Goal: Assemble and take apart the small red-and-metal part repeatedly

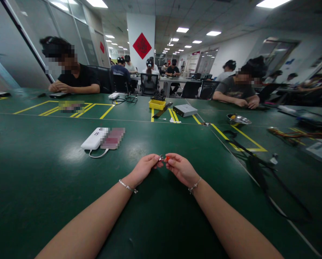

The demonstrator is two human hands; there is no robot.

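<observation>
Close together over the green table [69, 187], my two hands meet near the middle of the view. Between the thumb and fingers of my left hand [147, 166] is a small shiny metal piece [161, 157]; its exact kind is too small to tell. My right hand [181, 168] pinches a small orange-red piece [167, 158], partly covered by the fingertips. The two pieces are almost end to end, and I cannot tell whether they touch. Both wrists wear thin bracelets.
A white power bank [94, 138] with a short cable lies at left beside a blurred flat item [113, 138]. Farther back are a yellow bin [157, 104], a grey metal box [185, 110] and a metal dish [239, 119]. Black straps [258, 172] lie right. People sit across the table.
</observation>
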